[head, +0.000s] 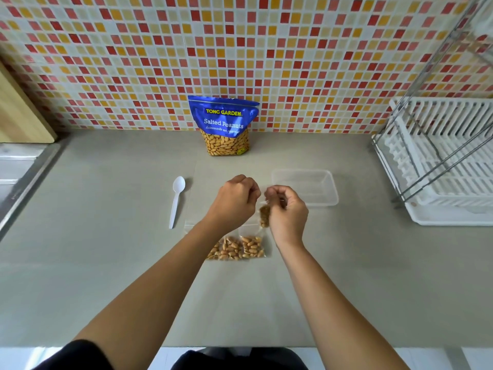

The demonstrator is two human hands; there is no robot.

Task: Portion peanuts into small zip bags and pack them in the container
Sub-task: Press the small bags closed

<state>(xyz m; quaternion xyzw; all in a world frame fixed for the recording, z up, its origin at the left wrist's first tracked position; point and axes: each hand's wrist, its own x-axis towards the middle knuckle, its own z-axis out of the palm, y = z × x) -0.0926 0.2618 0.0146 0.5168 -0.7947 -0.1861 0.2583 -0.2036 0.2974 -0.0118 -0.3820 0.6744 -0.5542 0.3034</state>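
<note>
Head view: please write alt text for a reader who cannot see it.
Both hands, left hand and right hand, pinch a small zip bag of peanuts above two filled bags on a grey counter. Behind stand a blue peanut pouch, white spoon and clear container.

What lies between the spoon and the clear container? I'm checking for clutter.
Head view: both hands pinching a small peanut bag, between spoon and container.
</note>
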